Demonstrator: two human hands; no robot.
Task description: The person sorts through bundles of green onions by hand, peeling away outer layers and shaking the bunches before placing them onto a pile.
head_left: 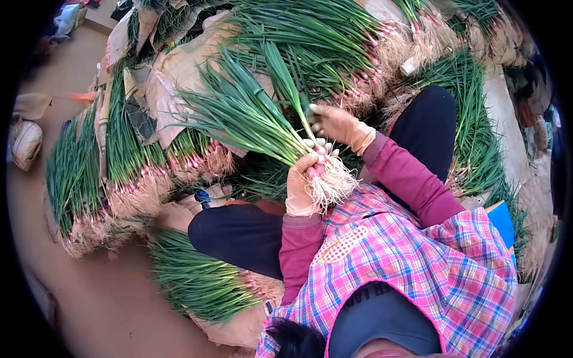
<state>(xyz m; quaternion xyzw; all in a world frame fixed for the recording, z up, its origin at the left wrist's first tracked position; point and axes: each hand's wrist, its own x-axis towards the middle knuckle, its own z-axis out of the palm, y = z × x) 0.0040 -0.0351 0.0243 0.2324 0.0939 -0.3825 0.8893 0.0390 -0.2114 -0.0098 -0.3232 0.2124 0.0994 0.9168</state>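
My left hand (301, 186), in a tan glove, is wrapped around a bunch of green onions (256, 122) above my lap. The bunch is tilted, its long green leaves towards the upper left, its pink bulbs and pale stringy roots at the lower right. My right hand (337, 126), also gloved, is just right of the bunch, close to a stalk that stands apart from the others. Its fingers are curled together, with a dark green blur at their tips; what they hold is too unclear to tell.
Piles of green onions lie at the left (128, 143), at the top (316, 36), at the right (471, 125) and below my left knee (200, 277). Brown sacking (188, 68) lies among them. Brown ground (113, 292) shows at the left. My bent knees are on both sides.
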